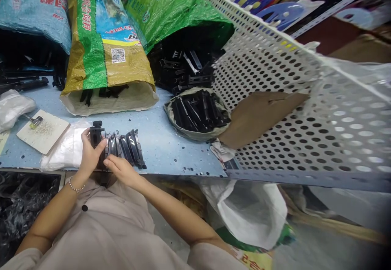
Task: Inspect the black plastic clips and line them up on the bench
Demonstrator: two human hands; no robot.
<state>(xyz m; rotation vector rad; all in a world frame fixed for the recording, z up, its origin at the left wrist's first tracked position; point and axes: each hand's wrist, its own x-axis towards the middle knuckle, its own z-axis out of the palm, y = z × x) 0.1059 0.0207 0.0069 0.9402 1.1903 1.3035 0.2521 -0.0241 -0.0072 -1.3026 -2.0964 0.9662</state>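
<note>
In the head view, the left hand (88, 154) holds a black part (96, 135) beside a short row (124, 147) already lined up on the table (174, 152); the right hand (122, 171) is at its near end, grip unclear. Many loose parts (198, 109) fill the round bag (195, 135).

A blue tabletop (180, 158) — bearing printed sacks (106, 46), a small bag (183, 132), black parts (126, 145), white plastic (65, 148) and a board (50, 139).

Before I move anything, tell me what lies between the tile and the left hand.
Folded white plastic lies between the tile and the left hand, on the blue tabletop; the head view shows it.
</note>
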